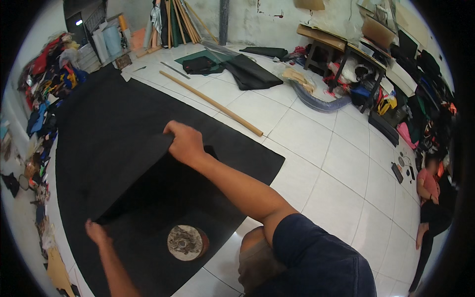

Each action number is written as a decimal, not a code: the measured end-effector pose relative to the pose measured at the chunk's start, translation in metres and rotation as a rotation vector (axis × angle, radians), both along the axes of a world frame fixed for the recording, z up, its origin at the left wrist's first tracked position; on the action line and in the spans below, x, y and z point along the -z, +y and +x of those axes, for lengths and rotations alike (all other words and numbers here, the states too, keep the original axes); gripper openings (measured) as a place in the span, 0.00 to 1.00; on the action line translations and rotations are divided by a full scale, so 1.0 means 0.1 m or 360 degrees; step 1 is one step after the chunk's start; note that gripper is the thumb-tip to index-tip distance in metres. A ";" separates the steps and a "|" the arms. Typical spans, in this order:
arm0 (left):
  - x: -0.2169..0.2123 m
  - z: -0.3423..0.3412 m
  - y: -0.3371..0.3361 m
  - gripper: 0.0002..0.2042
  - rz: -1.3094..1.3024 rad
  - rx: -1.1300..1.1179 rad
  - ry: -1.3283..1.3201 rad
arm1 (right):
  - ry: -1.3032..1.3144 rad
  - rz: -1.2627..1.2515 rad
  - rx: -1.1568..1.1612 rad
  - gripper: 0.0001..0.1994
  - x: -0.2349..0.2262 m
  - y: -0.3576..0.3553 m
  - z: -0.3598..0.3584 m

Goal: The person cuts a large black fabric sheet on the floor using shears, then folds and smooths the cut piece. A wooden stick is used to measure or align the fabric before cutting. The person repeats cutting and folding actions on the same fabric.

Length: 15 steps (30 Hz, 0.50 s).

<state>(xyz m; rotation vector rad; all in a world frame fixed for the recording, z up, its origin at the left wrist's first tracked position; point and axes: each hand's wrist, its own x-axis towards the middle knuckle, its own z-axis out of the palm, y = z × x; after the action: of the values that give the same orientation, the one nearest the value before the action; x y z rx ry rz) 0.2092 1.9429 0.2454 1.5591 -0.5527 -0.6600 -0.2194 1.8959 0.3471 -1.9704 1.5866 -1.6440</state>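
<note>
Hands grip one black cloth (pixel 99 148): right hand (pixel 185 143) pinches its lifted edge, left hand (pixel 96 232) seems to hold a corner. Pull evenly, flat.

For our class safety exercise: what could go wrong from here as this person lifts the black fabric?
The round weight sits on the black fabric; lifting further with both hands, right hand and left hand, might tip or roll it. The wooden pole lying along the fabric edge could snag it or trip someone.
</note>
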 end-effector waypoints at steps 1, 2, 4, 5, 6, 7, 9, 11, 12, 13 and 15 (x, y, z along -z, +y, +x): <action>0.00 0.65 -0.14 0.25 -0.0085 -0.0024 -0.0444 | 0.0109 0.0003 -0.0086 0.09 -0.01 0.04 0.07; -0.16 0.64 -0.20 0.24 -0.0125 -0.0121 -0.0569 | 0.0268 0.0057 -0.0123 0.09 0.12 0.09 0.01; -1.08 2.53 -0.27 0.21 -0.0105 -0.0662 -0.2026 | 0.0367 -0.0071 -0.0366 0.13 -0.06 0.02 0.32; -0.93 2.14 -0.35 0.19 -0.0291 -0.0411 -0.2041 | 0.0562 0.0106 -0.0401 0.14 0.25 0.02 0.11; -1.09 1.49 -0.24 0.17 -0.0493 -0.0191 -0.2058 | 0.0718 0.0272 -0.0455 0.16 0.48 0.07 -0.09; -1.43 1.37 0.09 0.17 -0.0416 0.0070 -0.2198 | 0.0772 0.0582 -0.0705 0.20 0.44 0.06 -0.15; -1.82 1.07 0.53 0.16 -0.0290 0.0590 -0.2406 | 0.0832 0.0696 -0.0788 0.18 0.74 -0.05 -0.35; -1.59 0.66 0.96 0.25 0.0145 0.0823 -0.2599 | 0.0994 0.0988 -0.0729 0.17 1.24 -0.13 -0.71; -1.35 0.66 1.17 0.31 0.0151 0.0902 -0.2802 | 0.1128 0.1191 -0.0634 0.16 1.41 -0.15 -0.89; -0.99 0.88 1.33 0.31 0.0147 0.0902 -0.2874 | 0.1134 0.1255 -0.0632 0.16 1.50 -0.15 -0.99; -0.43 0.91 1.59 0.24 0.0557 0.0994 -0.2694 | 0.1096 0.1370 -0.0539 0.14 1.79 0.00 -1.37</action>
<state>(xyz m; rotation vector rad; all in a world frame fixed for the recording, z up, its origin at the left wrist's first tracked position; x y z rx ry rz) 0.3000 2.1018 0.2889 2.0231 -2.3118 0.3617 -0.3564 1.8955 0.1683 -2.1479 1.5848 -0.0553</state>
